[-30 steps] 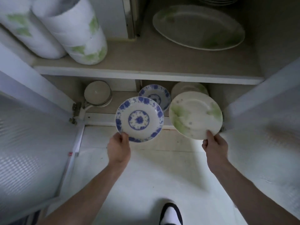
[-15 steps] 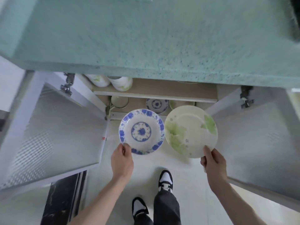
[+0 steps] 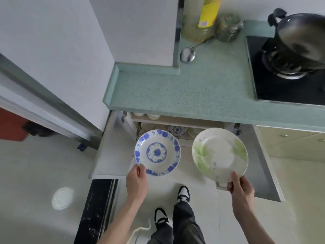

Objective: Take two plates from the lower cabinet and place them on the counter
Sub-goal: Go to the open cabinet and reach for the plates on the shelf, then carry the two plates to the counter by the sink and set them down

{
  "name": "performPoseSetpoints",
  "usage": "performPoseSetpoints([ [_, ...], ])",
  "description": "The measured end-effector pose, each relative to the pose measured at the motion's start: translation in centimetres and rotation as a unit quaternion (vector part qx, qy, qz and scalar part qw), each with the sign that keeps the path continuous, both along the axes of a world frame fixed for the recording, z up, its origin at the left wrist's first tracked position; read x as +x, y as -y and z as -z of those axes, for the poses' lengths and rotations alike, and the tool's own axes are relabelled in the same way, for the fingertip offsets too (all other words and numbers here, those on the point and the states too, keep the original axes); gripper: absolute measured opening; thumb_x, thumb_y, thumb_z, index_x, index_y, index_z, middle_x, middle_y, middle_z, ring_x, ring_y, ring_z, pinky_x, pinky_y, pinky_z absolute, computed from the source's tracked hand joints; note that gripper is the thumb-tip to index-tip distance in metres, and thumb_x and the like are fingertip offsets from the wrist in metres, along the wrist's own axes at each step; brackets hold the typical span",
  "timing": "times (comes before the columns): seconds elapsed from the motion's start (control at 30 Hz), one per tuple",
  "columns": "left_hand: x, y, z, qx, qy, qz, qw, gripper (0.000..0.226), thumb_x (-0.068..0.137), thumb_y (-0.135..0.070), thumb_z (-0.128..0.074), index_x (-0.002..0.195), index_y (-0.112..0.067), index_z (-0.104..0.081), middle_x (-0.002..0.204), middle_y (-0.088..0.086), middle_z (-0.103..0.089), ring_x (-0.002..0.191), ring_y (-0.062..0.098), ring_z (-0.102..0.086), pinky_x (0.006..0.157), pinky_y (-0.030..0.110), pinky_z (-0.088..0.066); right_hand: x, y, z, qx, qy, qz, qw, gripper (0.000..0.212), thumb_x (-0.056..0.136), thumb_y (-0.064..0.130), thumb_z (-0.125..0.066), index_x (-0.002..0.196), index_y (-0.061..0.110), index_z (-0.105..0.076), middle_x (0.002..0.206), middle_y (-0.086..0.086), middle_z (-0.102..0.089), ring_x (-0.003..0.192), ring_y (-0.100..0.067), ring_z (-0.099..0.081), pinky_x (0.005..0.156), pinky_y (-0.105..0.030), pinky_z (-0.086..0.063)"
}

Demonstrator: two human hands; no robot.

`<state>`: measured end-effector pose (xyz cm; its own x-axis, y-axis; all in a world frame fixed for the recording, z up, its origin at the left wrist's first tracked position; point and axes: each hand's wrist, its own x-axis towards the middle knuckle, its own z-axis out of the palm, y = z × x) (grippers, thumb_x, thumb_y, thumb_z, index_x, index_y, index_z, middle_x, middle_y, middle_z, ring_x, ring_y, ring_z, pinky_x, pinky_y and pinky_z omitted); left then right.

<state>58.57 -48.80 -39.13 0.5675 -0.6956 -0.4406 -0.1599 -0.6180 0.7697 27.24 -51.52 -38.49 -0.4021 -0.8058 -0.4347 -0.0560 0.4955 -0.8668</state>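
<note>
hands (image 3: 137,182) pinch plates' (image 3: 157,152) near rims below counter (image 3: 184,95).

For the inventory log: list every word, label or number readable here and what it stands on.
None can be read.
Yellow label on the tall bottle: print present, too blurred to read.
Blue plate and green plate: patterns only, no text.
</note>
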Motion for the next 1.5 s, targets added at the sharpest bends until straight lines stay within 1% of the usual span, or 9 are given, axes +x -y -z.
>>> performPoseSetpoints([
  [0.23,0.6,-1.7,-6.4,-0.051,0.018,0.054,0.997,0.038,0.106,-0.031,-0.047,0.075,-0.009,-0.053,0.063,0.003,-0.053,0.058,0.017,-0.042,0.057,0.035,-0.034,0.2,-3.1,-7.2,-0.043,0.005,0.069,0.997,0.035,0.103,0.018,-0.056,0.072,0.005,-0.046,0.058,-0.004,-0.04,0.056,-0.016,-0.034,0.058,-0.033,-0.03],
  [0.43,-1.1,-1.5,-10.5,-0.063,0.031,0.124,0.99,0.041,0.105,-0.025,-0.049,0.069,-0.005,-0.052,0.058,0.005,-0.05,0.055,0.018,-0.041,0.054,0.031,-0.031,-1.8,-5.9,-11.7,-0.091,0.03,0.104,0.99,0.038,0.106,0.017,-0.053,0.071,0.01,-0.041,0.055,0.004,-0.035,0.053,-0.011,-0.029,0.053,-0.024,-0.027],
  [0.57,-4.1,0.3,-12.1,-0.068,0.035,0.164,0.984,0.041,0.105,-0.022,-0.05,0.071,0.001,-0.051,0.058,0.007,-0.05,0.056,0.021,-0.04,0.056,0.037,-0.031,-4.0,-7.2,-14.1,-0.123,0.027,0.128,0.984,0.034,0.106,0.019,-0.053,0.075,0.008,-0.041,0.065,-0.007,-0.029,0.055,-0.013,-0.025,0.049,-0.019,-0.026],
  [0.87,-15.8,3.4,-14.2,-0.097,0.029,0.22,0.97,0.042,0.101,-0.025,-0.052,0.064,-0.008,-0.045,0.051,-0.001,-0.046,0.055,0.026,-0.039,0.055,0.039,-0.031,-13.1,-9.0,-16.4,-0.155,0.011,0.22,0.963,0.032,0.106,0.022,-0.053,0.078,0.007,-0.045,0.07,-0.009,-0.033,0.059,-0.014,-0.028,0.05,-0.019,-0.029],
  [1.03,-23.8,3.9,-16.0,-0.11,0.004,0.243,0.964,0.045,0.101,-0.015,-0.054,0.059,-0.012,-0.039,0.042,-0.006,-0.038,0.05,0.02,-0.032,0.054,0.038,-0.029,-19.8,-10.3,-16.7,-0.176,0.014,0.27,0.947,0.042,0.107,0.022,-0.05,0.079,-0.006,-0.036,0.073,-0.011,-0.03,0.059,-0.013,-0.025,0.049,-0.019,-0.027],
  [1.17,-30.9,3.9,-17.4,-0.138,-0.011,0.266,0.954,0.04,0.1,-0.011,-0.053,0.062,0.0,-0.045,0.045,-0.002,-0.043,0.046,0.009,-0.038,0.047,0.023,-0.031,-25.4,-11.3,-17.5,-0.172,-0.001,0.306,0.936,0.038,0.106,0.021,-0.052,0.075,0.005,-0.037,0.068,-0.009,-0.029,0.057,-0.015,-0.024,0.05,-0.023,-0.023],
  [1.27,-36.4,4.2,-17.5,-0.137,-0.017,0.274,0.952,0.037,0.101,-0.012,-0.054,0.07,0.009,-0.054,0.055,0.013,-0.053,0.054,0.018,-0.041,0.055,0.033,-0.035,-29.9,-12.2,-17.8,-0.174,-0.007,0.329,0.928,0.039,0.106,0.021,-0.052,0.072,0.011,-0.037,0.065,-0.008,-0.029,0.056,-0.015,-0.024,0.051,-0.026,-0.022],
  [1.37,-41.7,4.3,-17.9,-0.13,-0.014,0.296,0.946,0.042,0.101,-0.014,-0.054,0.062,-0.001,-0.046,0.046,-0.002,-0.043,0.047,0.013,-0.035,0.054,0.038,-0.03,-34.4,-13.0,-17.9,-0.18,-0.015,0.354,0.917,0.04,0.107,0.021,-0.052,0.072,0.008,-0.036,0.066,-0.007,-0.028,0.055,-0.015,-0.024,0.049,-0.022,-0.023],
  [1.5,-48.9,4.8,-17.9,-0.144,-0.028,0.34,0.929,0.042,0.101,-0.015,-0.052,0.061,-0.003,-0.047,0.048,-0.001,-0.044,0.051,0.02,-0.036,0.055,0.034,-0.03,-40.5,-14.4,-17.8,-0.181,-0.014,0.398,0.899,0.041,0.106,0.021,-0.053,0.073,0.003,-0.035,0.07,-0.01,-0.028,0.058,-0.017,-0.024,0.05,-0.024,-0.024],
])
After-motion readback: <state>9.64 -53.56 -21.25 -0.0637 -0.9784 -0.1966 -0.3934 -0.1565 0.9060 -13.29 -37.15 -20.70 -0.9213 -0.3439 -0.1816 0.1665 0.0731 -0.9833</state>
